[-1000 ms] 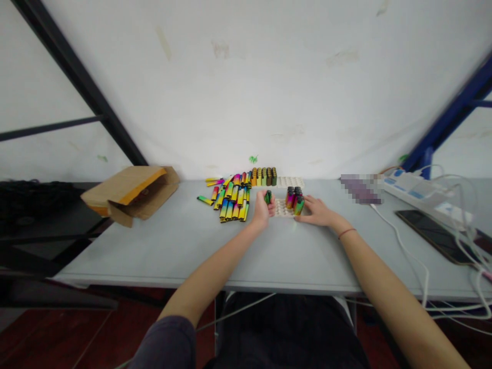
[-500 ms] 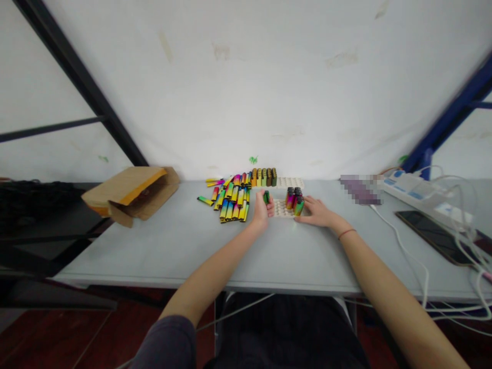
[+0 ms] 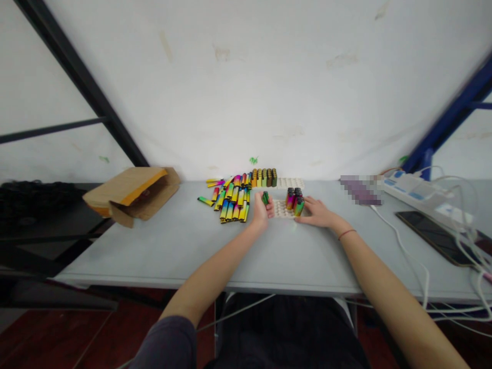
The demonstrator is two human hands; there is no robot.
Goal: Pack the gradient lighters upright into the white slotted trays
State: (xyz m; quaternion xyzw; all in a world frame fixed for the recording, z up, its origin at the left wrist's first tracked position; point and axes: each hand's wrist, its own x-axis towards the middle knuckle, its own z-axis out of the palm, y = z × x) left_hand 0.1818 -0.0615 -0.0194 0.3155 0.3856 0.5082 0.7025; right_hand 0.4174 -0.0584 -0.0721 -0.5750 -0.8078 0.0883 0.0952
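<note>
My left hand (image 3: 262, 211) is closed around a lighter, whose green metallic end (image 3: 265, 198) pokes out above the fingers. Just right of it lies a white tray with rows of holes (image 3: 282, 209). Several shiny rainbow-coloured lighters (image 3: 295, 201) stand upright at the tray's right end. My right hand (image 3: 314, 212) rests beside them with thumb and fingers apart, at the tray's right edge; whether it touches the nearest lighter is unclear. A pile of loose lighters (image 3: 232, 200) lies on the table left of my left hand.
By the wall, a second white tray (image 3: 291, 182) has rows of golden and dark lighters (image 3: 264, 177) at its left. An opened brown paper bag (image 3: 128, 192) lies at left. At right are a phone (image 3: 432, 237), a power strip (image 3: 418, 193) and white cables (image 3: 402, 246).
The lighter in my left hand has tilted slightly. Both hands otherwise stay in nearly the same place, and the upright lighters have not moved.
</note>
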